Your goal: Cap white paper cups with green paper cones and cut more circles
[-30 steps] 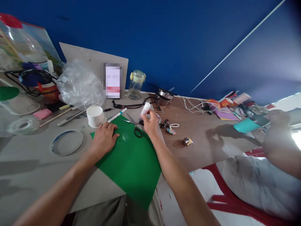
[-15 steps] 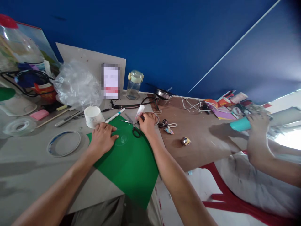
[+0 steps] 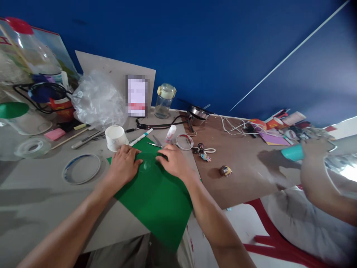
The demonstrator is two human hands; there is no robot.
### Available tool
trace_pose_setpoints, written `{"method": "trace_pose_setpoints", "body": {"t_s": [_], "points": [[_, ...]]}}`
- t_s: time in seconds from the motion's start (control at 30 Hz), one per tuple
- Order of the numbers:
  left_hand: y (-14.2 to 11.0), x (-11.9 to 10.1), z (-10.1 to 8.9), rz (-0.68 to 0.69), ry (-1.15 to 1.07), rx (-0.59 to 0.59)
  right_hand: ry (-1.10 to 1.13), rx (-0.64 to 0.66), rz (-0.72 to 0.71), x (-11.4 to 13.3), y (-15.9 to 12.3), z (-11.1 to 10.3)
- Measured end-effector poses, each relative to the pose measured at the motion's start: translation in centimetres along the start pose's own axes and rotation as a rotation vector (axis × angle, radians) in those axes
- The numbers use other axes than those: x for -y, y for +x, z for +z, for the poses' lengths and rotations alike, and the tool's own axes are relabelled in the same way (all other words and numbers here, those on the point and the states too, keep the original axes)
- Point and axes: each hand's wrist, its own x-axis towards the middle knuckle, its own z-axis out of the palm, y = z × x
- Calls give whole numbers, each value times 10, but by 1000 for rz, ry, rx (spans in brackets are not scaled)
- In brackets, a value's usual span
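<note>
A sheet of green paper [image 3: 161,208] lies on the table in front of me. On it rests a round, clear plastic disc [image 3: 145,163], its edge faint against the green. My left hand [image 3: 125,162] lies flat beside the disc's left edge, thumb apart from the fingers. To the right of the disc, my right hand [image 3: 173,160] rests on the paper with thumb and fingers spread, holding nothing I can see. Scissors [image 3: 154,144] lie just beyond it, their handles hidden under that hand. Behind stands a glue stick [image 3: 170,134], next to a white marker [image 3: 141,137].
Left of the paper are a white paper cup [image 3: 115,138] and a grey ring [image 3: 67,175]. A glass jar [image 3: 164,104] and a phone [image 3: 137,96] stand behind. At the right, a co-worker's hand holds a turquoise cylinder [image 3: 292,152]; a small shiny trinket [image 3: 225,171] lies between.
My right hand has left the area by the glue stick and come nearer and leftward, over the scissors' handles towards the disc. The left hand stays on the paper. The view has shifted slightly.
</note>
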Motion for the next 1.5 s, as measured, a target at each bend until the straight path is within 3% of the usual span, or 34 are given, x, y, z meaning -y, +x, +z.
{"method": "trace_pose_setpoints", "body": {"t_s": [0.17,0.4,0.6,0.7,0.87,1.07,1.17,1.37,1.5], "points": [[-4,3,-7,-8,0,26,-254,142,-36,17,-2,7],[0,4,-7,-15,-158,70,-226,169,-40,23,-1,10],[5,4,-10,-62,-497,110,-152,160,-1,18,2,14],[5,1,-10,-77,-719,96,-27,122,5,12,4,11],[6,-3,-19,-155,-1020,56,453,-29,70,-2,7,3],[6,-8,-30,-211,-1156,34,919,203,183,-3,5,-3],[6,-10,-31,-236,-1190,11,1117,230,231,0,3,-6],[4,-12,-32,-256,-1198,21,1067,296,255,2,2,-6],[1,-15,-31,-248,-1238,151,1010,153,247,6,2,-3]]}}
